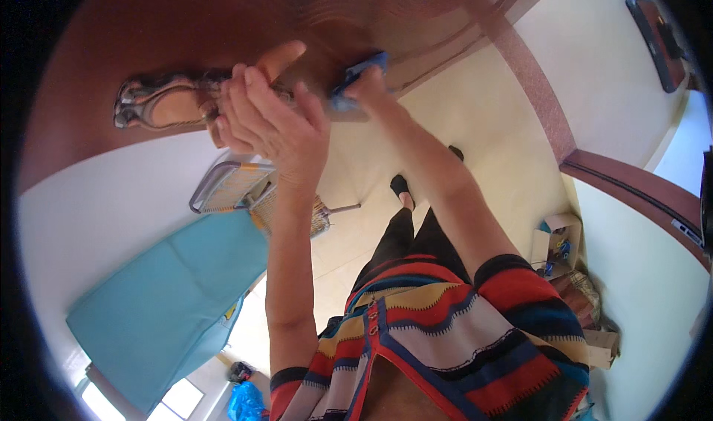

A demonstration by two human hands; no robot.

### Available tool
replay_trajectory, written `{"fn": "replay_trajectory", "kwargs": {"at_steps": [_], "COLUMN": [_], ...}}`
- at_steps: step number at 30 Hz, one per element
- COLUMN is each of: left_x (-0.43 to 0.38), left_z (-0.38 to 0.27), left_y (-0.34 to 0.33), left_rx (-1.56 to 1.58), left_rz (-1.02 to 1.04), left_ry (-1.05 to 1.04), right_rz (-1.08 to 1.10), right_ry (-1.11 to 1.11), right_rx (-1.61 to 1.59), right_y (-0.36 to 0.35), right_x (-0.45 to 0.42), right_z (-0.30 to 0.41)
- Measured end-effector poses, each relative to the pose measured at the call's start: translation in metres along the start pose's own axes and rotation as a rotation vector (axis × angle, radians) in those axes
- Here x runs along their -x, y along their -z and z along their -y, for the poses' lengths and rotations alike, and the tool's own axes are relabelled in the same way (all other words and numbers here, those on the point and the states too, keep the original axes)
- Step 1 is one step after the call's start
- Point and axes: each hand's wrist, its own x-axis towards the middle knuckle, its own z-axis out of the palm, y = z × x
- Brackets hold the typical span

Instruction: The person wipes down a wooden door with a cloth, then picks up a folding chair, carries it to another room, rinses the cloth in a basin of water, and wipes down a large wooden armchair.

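My left hand [273, 114] is closed around a copper-coloured door lever handle [281, 60], whose end shows beyond my fingers. The handle belongs to an ornate dark and copper backplate [175, 106], partly covered by the hand. Both are fixed to a glossy reddish-brown door [167, 31]. To the right, my right hand [369, 84] presses a blue cloth [356, 78] against the same door, close to its lower edge in the picture. The fingers of that hand are blurred and partly hidden.
Below my left hand stands a chair with woven seat and back [237, 184], beside a long table or surface under a teal cover [178, 304]. Reddish-brown door framing [535, 92] lies to the right. An open cardboard box [557, 248] sits by the wall; a blue plastic bag [245, 401] lies lower left.
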Motion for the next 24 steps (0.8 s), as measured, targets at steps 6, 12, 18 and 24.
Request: {"fn": "replay_trajectory", "kwargs": {"at_steps": [6,12,18,24], "left_x": [0.001,-0.001,-0.006,-0.011], "left_z": [-0.001,-0.007,-0.004,-0.004], "left_y": [0.005,0.012,0.017,0.031], "left_rx": [0.049,0.155,0.176,0.177], "left_rz": [-0.019,0.008,0.065,0.138], "left_ry": [0.036,0.057,0.07,0.066], "right_rz": [0.042,0.328,-0.053,-0.18], "right_ry": [0.333,0.919,2.176,1.861], "right_rx": [0.031,-0.002,1.16,1.159], "right_y": [-0.018,-0.082,-0.128,-0.111], "right_x": [-0.007,0.1,0.136,0.045], "right_z": [0.043,0.036,0.037,0.084]}}
